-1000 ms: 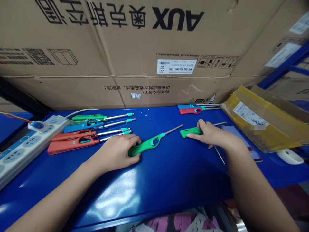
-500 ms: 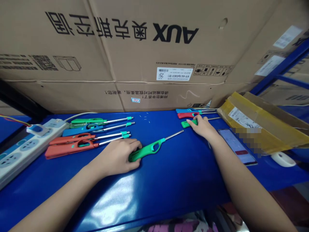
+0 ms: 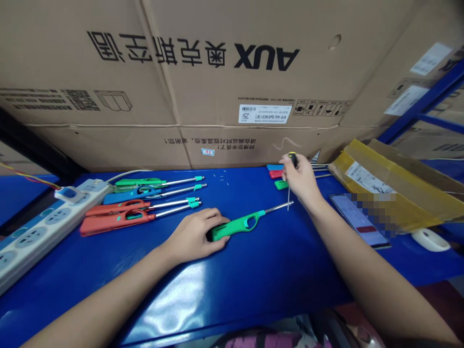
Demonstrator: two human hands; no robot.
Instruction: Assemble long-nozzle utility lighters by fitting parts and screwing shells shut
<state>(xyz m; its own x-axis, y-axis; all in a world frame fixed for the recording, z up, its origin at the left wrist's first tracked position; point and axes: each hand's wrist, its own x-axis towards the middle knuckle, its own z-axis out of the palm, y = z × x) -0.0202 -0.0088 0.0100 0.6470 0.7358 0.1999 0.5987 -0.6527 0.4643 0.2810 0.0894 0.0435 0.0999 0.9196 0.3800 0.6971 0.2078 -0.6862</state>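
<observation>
My left hand (image 3: 199, 234) is closed around the handle end of a green long-nosed gas lighter (image 3: 237, 225) on the blue table. The lighter's metal tube points right and slightly away from me. In my right hand (image 3: 300, 179) is a screwdriver (image 3: 293, 158) with a black and yellow handle, held upright. Its thin shaft points down close to the tube's tip; I cannot tell whether they touch. Behind my right hand lie a blue lighter (image 3: 273, 167), a red lighter (image 3: 276, 174) and another green lighter (image 3: 281, 185), each partly hidden.
Several red, blue and green lighters (image 3: 116, 223) lie at left beside a white power strip (image 3: 54, 223). A phone (image 3: 357, 220), a yellow-taped carton (image 3: 380, 179) and a white mouse (image 3: 430, 240) are at right. A large cardboard box (image 3: 203, 96) stands behind the blue table (image 3: 253, 285).
My right hand has left the green lighter at the back and now holds a screwdriver upright near the tube's tip. My left hand still grips its lighter; the view has shifted slightly.
</observation>
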